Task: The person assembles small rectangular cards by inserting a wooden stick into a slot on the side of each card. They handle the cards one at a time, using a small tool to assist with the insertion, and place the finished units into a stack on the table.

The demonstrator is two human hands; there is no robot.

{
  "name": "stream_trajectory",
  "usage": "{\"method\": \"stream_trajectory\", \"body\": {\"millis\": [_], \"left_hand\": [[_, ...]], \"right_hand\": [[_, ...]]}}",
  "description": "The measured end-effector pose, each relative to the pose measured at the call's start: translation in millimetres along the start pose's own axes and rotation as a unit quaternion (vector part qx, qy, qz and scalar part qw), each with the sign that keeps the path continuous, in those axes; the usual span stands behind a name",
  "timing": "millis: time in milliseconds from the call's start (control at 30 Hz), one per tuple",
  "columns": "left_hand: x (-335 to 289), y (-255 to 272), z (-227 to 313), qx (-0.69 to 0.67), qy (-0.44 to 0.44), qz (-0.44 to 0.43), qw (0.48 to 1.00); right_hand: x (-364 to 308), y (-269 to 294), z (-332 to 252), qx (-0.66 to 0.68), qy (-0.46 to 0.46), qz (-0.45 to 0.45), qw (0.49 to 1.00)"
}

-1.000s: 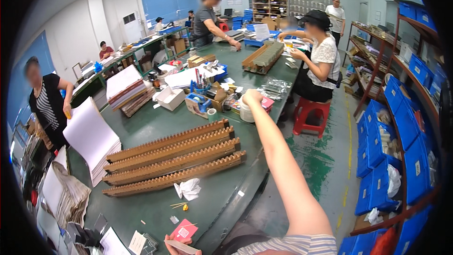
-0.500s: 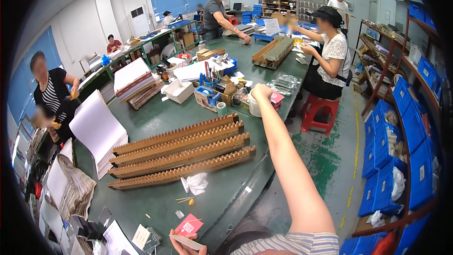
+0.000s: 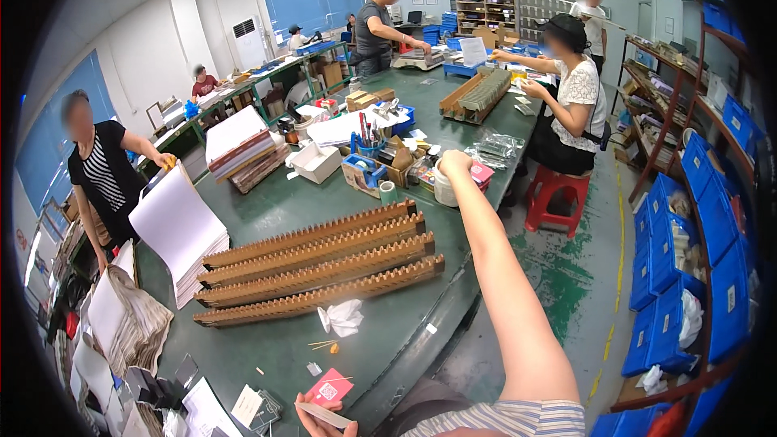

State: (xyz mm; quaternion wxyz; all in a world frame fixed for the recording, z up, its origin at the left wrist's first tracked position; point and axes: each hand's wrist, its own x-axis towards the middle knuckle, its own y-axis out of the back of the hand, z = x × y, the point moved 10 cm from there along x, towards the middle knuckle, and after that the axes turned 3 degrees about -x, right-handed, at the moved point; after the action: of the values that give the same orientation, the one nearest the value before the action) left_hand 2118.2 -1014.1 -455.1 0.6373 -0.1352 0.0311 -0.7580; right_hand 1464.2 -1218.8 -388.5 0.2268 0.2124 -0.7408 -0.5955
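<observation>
My right arm stretches far over the table, and my right hand is closed at the mouth of a white tub. Its fingertips are hidden, so what they grip does not show. Low in the picture, my left hand pinches a thin, flat, greyish piece. Just beyond it lies a pink card with a printed square code. A crumpled white tissue and some thin sticks are farther up. Several long brown notched wooden racks lie side by side across the table.
A pen holder and blue tape dispenser stand left of the tub, beside a white box. Large paper stacks line the left. A co-worker sits on a red stool; shelves of blue bins stand right.
The view has shifted slightly. My right hand stays at the tub, and my left keeps hold of the flat piece. At left, a co-worker's hand has come onto the tall paper stack.
</observation>
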Motion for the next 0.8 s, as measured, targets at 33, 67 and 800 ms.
{"method": "stream_trajectory", "body": {"millis": [33, 67, 800], "left_hand": [[-0.8, 0.2, 0.1, -0.003, -0.001, 0.002, 1.0], [-1.1, -0.5, 1.5, 0.001, -0.001, 0.003, 1.0], [0.6, -12.7, 25.0, -0.071, -0.035, 0.06, 0.995]], "right_hand": [[-0.8, -0.5, 0.3, 0.001, 0.003, -0.001, 1.0], [-1.5, -1.1, 0.5, 0.002, 0.007, -0.001, 1.0], [-249.5, 56.7, -21.3, 0.688, 0.233, -0.014, 0.688]]}}
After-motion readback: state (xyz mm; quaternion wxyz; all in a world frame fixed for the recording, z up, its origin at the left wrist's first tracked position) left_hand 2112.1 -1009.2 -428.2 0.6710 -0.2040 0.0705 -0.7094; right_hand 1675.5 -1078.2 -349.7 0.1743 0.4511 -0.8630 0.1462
